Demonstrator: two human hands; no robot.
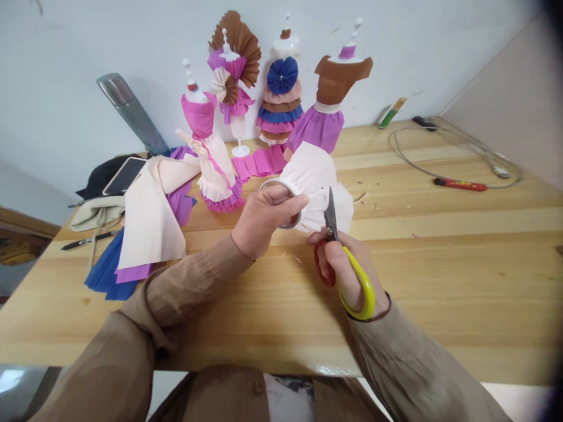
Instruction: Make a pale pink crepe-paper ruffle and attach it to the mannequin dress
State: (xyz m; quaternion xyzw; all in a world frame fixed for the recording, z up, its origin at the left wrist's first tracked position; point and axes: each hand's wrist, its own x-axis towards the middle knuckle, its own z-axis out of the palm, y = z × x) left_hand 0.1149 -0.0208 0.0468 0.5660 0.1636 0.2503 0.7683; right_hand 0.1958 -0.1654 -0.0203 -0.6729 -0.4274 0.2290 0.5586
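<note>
My left hand (266,214) is closed around a roll of tape (291,186), with the thumb on its near side. Just beyond the roll, a piece of white crepe paper (311,167) with gathered folds lies over the table. Whether my left fingers also touch this paper is hidden. In my right hand (352,266) is a pair of scissors (331,220) with one red and one yellow handle loop. Their dark blades point away from me, look closed together, and overlap the white paper in view.
Several mini dress forms (204,117) in crepe-paper dresses stand along the wall. Folded crepe sheets (152,223), a phone (125,174) and a pen (90,240) lie left. A grey spray can (134,111) leans behind. At right are a red-handled tool (460,184), a cable (519,176) and a glue stick (392,113).
</note>
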